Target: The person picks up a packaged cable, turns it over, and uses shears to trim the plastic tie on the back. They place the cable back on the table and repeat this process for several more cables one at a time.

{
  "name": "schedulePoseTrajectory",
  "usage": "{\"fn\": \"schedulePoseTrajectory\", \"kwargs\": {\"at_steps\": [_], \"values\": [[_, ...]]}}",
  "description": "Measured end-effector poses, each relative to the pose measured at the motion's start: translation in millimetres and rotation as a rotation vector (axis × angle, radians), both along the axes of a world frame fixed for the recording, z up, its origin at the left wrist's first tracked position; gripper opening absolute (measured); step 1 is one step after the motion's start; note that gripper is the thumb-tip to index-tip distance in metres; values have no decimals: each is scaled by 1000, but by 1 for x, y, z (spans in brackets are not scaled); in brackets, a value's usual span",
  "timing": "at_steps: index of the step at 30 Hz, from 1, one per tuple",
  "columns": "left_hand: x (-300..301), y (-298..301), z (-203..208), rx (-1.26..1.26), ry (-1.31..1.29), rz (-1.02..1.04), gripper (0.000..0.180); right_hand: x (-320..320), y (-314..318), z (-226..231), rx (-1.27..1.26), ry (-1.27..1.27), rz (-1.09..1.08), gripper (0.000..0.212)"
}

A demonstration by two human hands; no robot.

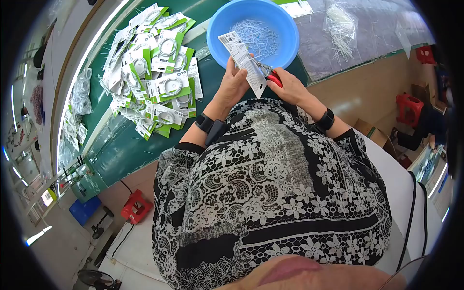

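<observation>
My left hand (230, 86) is closed on a white printed packaging card (240, 59), which is held tilted with its printed back showing. Red-handled cutting pliers (274, 77) are gripped in my right hand (291, 88), with their metal jaws close against the card's right edge. Whether the jaws touch anything there is too small to tell. Just beyond both hands stands a round blue basin (293, 37), holding many thin white plastic strips (253, 35) that look like cable ties. The card overlaps the basin's near left rim in view.
On the green table (200, 108), left of the basin, lies a large heap of carded white coiled cables (166, 87). Bagged cables (83, 92) lie further left. A clear bag of white strips (340, 31) rests on the grey surface at right. Red stools (410, 108) stand beyond.
</observation>
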State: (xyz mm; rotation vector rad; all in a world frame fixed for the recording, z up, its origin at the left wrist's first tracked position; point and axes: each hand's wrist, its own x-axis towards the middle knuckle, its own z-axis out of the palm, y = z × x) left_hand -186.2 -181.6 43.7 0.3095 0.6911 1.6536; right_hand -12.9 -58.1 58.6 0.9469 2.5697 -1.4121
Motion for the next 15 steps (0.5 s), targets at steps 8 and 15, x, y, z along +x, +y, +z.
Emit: {"fn": "schedulePoseTrajectory", "kwargs": {"at_steps": [8,15], "values": [[1,-3,-2,-16,11,-42,84,-6,4,10,116,89,-10,52],[6,-3,-3,-2,-52,-81,85,-13,4,5,133,125,-18,54]]}}
